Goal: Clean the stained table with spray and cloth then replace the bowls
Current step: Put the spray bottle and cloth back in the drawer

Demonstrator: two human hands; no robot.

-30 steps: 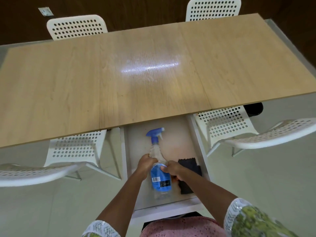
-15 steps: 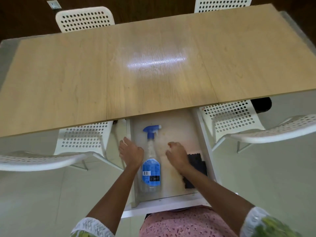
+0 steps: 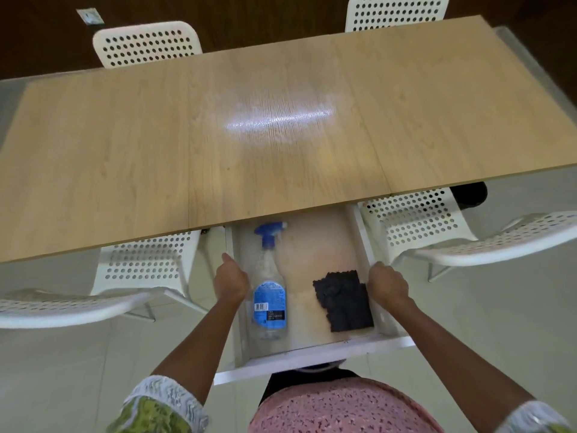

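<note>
The wooden table (image 3: 281, 135) spreads across the view with a bright glare at its middle. Below its near edge a white drawer (image 3: 312, 357) is pulled out toward me. Inside, a clear spray bottle (image 3: 269, 295) with a blue trigger head and blue label lies on its side at the left. A black cloth (image 3: 343, 301) lies flat at the right. My left hand (image 3: 231, 281) grips the drawer's left wall, beside the bottle. My right hand (image 3: 387, 284) grips the right wall, next to the cloth.
White perforated chairs stand around the table: two at the far side (image 3: 146, 45) (image 3: 396, 7), and one on each side of the drawer (image 3: 140, 264) (image 3: 415, 220). A dark object (image 3: 470, 195) sits on the floor under the table's right edge.
Both hands let go of the spray bottle, which now lies in the drawer. They moved apart to the drawer's side walls, and the cloth is uncovered.
</note>
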